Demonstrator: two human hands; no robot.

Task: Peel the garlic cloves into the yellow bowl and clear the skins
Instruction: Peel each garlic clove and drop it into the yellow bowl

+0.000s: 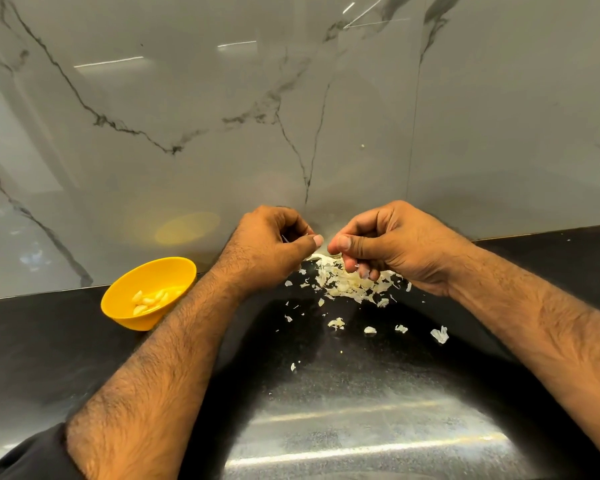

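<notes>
The left hand (271, 247) and right hand (378, 244) met thumb-to-thumb, apparently pinching a mostly hidden clove above the skin pile (354, 284) so peelings dropped there, clear of the yellow bowl (125, 299).

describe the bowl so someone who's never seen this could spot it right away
Follow the black speckled countertop back to the grey-veined marble wall. Left of the person's left hand sits a small round yellow plastic bowl, the only container and only bright colour, holding peeled garlic cloves.
</notes>
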